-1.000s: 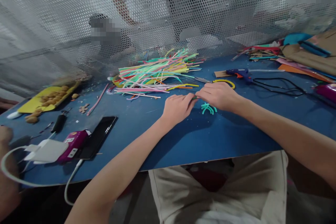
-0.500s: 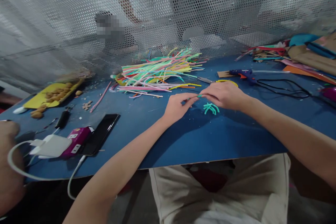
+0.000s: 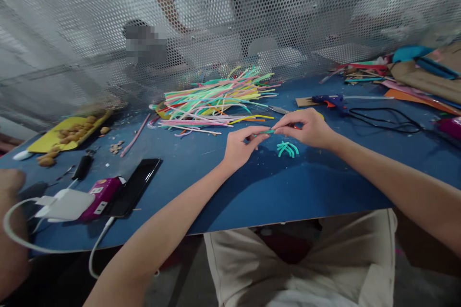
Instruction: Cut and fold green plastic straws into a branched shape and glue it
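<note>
My left hand and my right hand pinch the two ends of a short teal pipe cleaner piece, held level just above the blue table. Below my right hand lies a small cluster of bent teal pipe cleaner pieces. A pile of coloured pipe cleaners lies beyond my hands. Scissors with a yellow handle lie partly hidden behind my right hand.
A blue glue gun with a black cord lies at the right, with paper scraps behind. A black phone, a magenta device and a white charger lie at the left. Another person's arm is at the far left. A perforated screen stands behind.
My hands have drawn apart, showing the teal piece stretched between them. My right hand has risen slightly off the table.
</note>
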The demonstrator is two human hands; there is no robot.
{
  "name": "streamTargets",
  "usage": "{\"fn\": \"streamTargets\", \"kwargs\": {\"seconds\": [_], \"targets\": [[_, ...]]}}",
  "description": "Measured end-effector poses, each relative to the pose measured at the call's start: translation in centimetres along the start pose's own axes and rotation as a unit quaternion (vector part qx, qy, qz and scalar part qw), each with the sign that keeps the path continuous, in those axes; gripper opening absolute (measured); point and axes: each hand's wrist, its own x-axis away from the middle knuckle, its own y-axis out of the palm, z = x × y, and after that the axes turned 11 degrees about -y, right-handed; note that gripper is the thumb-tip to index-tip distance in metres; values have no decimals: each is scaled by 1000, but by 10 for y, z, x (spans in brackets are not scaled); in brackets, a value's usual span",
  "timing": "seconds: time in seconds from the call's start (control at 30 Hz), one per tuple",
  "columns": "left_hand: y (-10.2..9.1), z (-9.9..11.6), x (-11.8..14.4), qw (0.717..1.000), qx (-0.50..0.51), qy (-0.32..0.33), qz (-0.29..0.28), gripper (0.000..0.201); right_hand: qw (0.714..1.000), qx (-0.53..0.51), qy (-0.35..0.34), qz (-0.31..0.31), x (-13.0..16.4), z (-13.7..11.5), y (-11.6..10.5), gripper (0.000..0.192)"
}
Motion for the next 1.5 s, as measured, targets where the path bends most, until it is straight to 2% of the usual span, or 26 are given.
{"fn": "streamTargets", "kwargs": {"seconds": [0.13, 0.23, 0.33, 0.43, 0.63, 0.83, 0.97, 1.1, 1.33, 1.43, 1.5], "targets": [[0, 1, 1, 1000, -9, -5, 0, 26, 998, -55, 38, 13, 1, 2, 3, 21], [-1, 3, 2, 999, -26, 9, -30, 28, 986, -145, 76, 16, 3, 8, 5, 23], [-3, 5, 3, 996, -51, 36, -65, 29, 967, -238, 93, -12, 4, 16, 6, 25], [-5, 6, 2, 994, -73, 53, -66, 27, 955, -279, 100, -30, 5, 20, 5, 26], [-9, 6, -2, 991, -91, 73, -61, 27, 947, -299, 115, -12, 4, 24, 2, 26], [-11, 7, -4, 982, -129, 104, -90, 26, 947, -299, 104, -61, 3, 28, -2, 27], [-12, 6, -3, 983, -123, 113, -76, 25, 954, -278, 98, -62, 4, 29, -2, 29], [-12, 5, -3, 980, -140, 117, -84, 26, 956, -269, 80, -91, 4, 29, -1, 28], [-8, 9, -2, 970, -207, 113, -60, 30, 958, -267, 86, -65, 2, 31, -9, 24], [-6, 4, -4, 964, -236, 95, -75, 29, 959, -249, 103, -90, 3, 34, -19, 27], [-6, -2, -6, 962, -255, 63, -72, 22, 953, -237, 126, -139, 3, 36, -26, 28]]}}
